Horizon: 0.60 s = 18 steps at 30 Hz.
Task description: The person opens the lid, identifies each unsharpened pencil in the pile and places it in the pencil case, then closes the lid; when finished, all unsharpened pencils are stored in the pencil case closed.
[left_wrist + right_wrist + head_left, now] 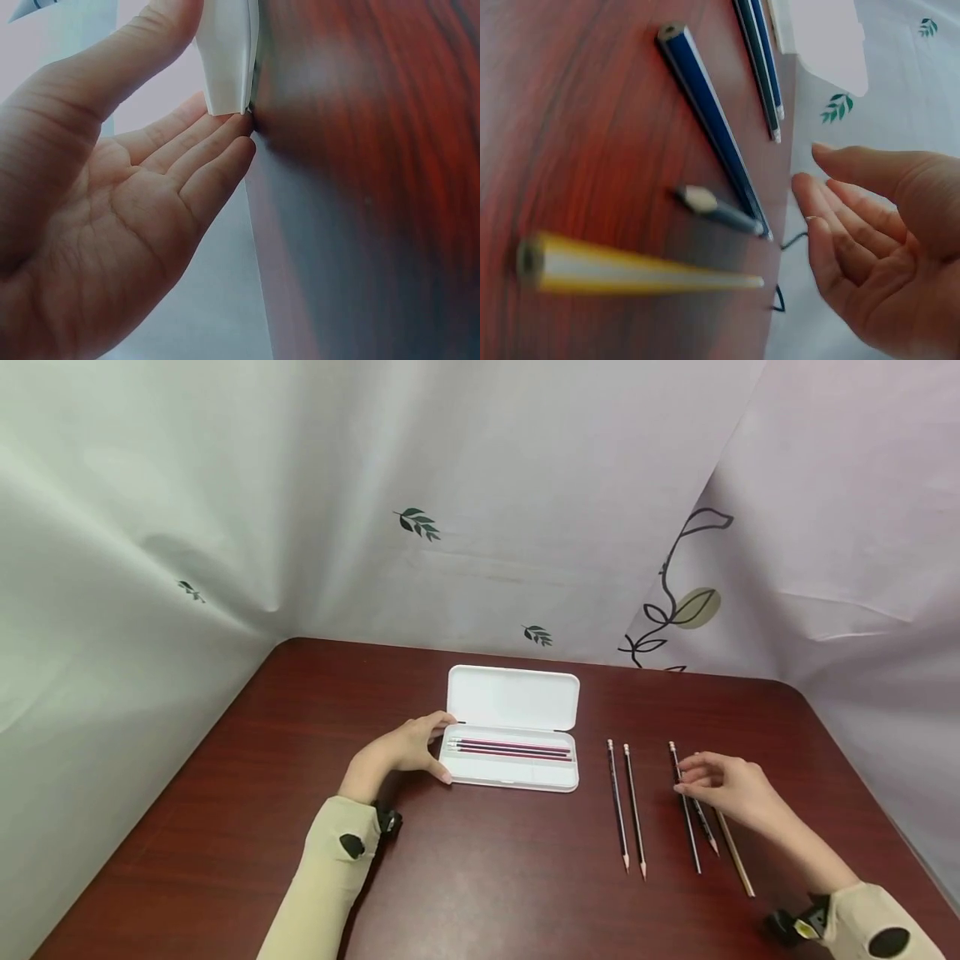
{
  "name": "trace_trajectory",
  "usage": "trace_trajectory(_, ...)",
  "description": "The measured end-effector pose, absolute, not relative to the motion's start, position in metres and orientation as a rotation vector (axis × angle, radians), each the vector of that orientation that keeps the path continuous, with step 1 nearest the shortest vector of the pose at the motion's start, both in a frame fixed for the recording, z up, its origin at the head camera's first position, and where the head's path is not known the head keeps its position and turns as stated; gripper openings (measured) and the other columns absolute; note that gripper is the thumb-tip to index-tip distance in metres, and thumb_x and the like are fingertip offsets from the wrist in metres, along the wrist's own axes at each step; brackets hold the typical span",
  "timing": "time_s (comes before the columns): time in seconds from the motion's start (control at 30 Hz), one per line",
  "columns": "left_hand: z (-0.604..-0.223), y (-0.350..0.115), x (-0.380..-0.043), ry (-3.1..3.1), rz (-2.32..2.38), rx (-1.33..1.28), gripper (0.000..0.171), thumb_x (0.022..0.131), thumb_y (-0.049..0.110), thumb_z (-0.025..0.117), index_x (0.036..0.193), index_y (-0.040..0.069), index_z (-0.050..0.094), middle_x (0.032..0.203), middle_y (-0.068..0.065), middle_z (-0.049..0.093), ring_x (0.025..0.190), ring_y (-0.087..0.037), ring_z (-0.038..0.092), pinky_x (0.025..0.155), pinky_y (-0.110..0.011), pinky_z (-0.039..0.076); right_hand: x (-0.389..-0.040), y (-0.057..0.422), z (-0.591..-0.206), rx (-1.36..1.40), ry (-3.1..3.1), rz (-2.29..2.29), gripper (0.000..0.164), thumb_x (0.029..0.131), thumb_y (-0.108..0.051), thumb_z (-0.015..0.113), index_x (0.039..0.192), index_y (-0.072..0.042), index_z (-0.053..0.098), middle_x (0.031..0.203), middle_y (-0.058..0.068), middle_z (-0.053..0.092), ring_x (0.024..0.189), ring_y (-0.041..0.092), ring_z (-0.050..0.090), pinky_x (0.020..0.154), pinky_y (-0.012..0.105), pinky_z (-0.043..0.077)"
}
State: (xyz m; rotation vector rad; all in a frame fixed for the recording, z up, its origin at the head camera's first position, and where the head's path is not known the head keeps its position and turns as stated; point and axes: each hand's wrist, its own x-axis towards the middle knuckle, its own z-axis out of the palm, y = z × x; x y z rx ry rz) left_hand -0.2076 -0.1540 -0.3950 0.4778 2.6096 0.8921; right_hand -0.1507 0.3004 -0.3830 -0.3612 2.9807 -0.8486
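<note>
A white pencil case (517, 774) lies with its lid (513, 697) raised at the back. Several reddish and dark pencils (513, 749) lie along its rear compartment. My left hand (408, 745) holds the case's left end, thumb at the front corner and fingers at the rear. In the left wrist view its fingers reach the case's white end (226, 82). Over the loose pencils on the right hovers my right hand (731, 785), fingers lightly bent with nothing between them. Beneath it are a blunt-ended dark pencil (690, 831), a sharpened dark one (706, 828) and a yellow pencil (735, 856).
Two more sharpened dark pencils (618, 806) lie side by side between the case and my right hand, points toward me. A pale curtain with leaf prints (480, 585) hangs around the dark red wooden table (480, 868) at the back and sides.
</note>
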Motion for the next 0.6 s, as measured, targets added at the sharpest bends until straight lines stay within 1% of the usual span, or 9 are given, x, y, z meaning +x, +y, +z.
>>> trace_trajectory(0.13, -0.396, -0.153, -0.208, 2.605, 0.896, 0.482, 0.088, 0.059, 0.019, 0.088, 0.132, 0.005, 0.041, 0.138, -0.019, 0.047, 0.129, -0.027, 0.044, 0.106, -0.041, 0.034, -0.141, 0.309, -0.382, -0.272, 2.931, -0.777, 0.036, 0.078, -0.028, 0.075, 0.103, -0.004, 0.065, 0.080, -0.003, 0.067, 0.067, 0.005, 0.061, 0.056, 0.023, 0.045)
trace_trajectory(0.27, -0.396, -0.153, -0.208, 2.606, 0.900, 0.475, 0.087, 0.059, 0.019, 0.089, 0.132, 0.005, 0.042, 0.138, -0.018, 0.047, 0.129, -0.027, 0.043, 0.106, -0.041, 0.034, -0.133, 0.310, -0.385, -0.231, 2.887, -0.730, 0.033, 0.075, -0.032, 0.077, 0.091, -0.006, 0.065, 0.068, -0.006, 0.065, 0.059, 0.004, 0.056, 0.053, 0.021, 0.040)
trace_trajectory(0.33, -0.396, -0.153, -0.208, 2.613, 0.890, 0.473, 0.088, 0.059, 0.020, 0.089, 0.132, 0.006, 0.042, 0.138, -0.018, 0.047, 0.129, -0.027, 0.043, 0.106, -0.041, 0.034, -0.131, 0.307, -0.388, -0.218, 2.845, -0.736, 0.031, 0.074, -0.033, 0.078, 0.084, -0.008, 0.063, 0.062, -0.006, 0.064, 0.055, 0.006, 0.056, 0.050, 0.022, 0.040)
trace_trajectory(0.43, -0.395, -0.154, -0.207, 2.618, 0.887, 0.469, 0.088, 0.059, 0.019, 0.089, 0.132, 0.006, 0.042, 0.138, -0.018, 0.046, 0.129, -0.027, 0.043, 0.106, -0.041, 0.034, -0.131, 0.303, -0.392, -0.178, 2.769, -0.764, 0.030, 0.072, -0.033, 0.079, 0.077, -0.009, 0.061, 0.057, -0.004, 0.063, 0.053, 0.011, 0.060, 0.047, 0.023, 0.043)
trace_trajectory(0.6, -0.393, -0.155, -0.206, 2.620, 0.877, 0.465, 0.088, 0.059, 0.020, 0.089, 0.132, 0.006, 0.041, 0.139, -0.018, 0.046, 0.129, -0.027, 0.043, 0.107, -0.041, 0.033, -0.134, 0.295, -0.394, -0.114, 2.708, -0.748, 0.032, 0.069, -0.033, 0.080, 0.070, -0.008, 0.061, 0.053, -0.002, 0.061, 0.051, 0.014, 0.060, 0.044, 0.025, 0.043)
